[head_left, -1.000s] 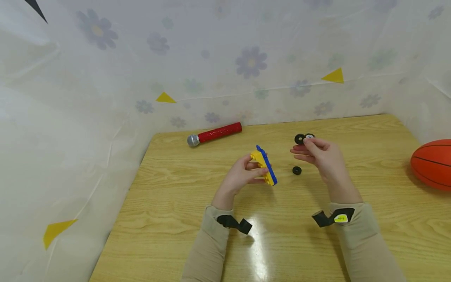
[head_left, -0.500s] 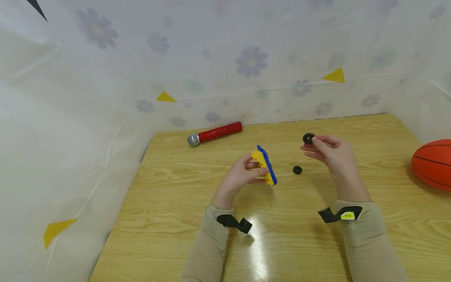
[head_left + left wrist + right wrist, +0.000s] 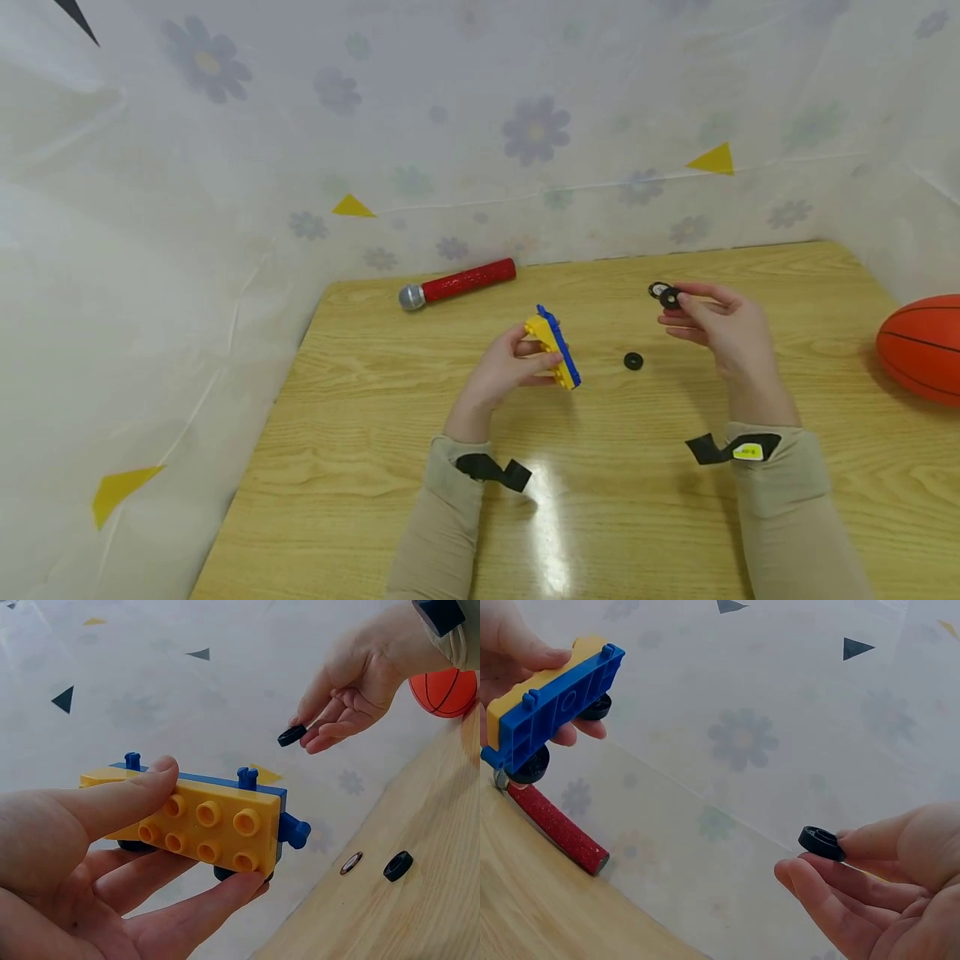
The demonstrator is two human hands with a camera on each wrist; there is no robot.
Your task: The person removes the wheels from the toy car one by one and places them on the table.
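- L hand [image 3: 510, 367] fingers wrapped round brick chassis [image 3: 552, 357], 2 wheels on, pegs bare.
- R hand [image 3: 723, 325] fingers pinch loose wheel [image 3: 670, 298]; judge: square hub to peg, push straight.

three loose wheels [image 3: 633, 361] — one toy cart [image 3: 552, 357], microphone [image 3: 457, 285], basketball [image 3: 921, 348]
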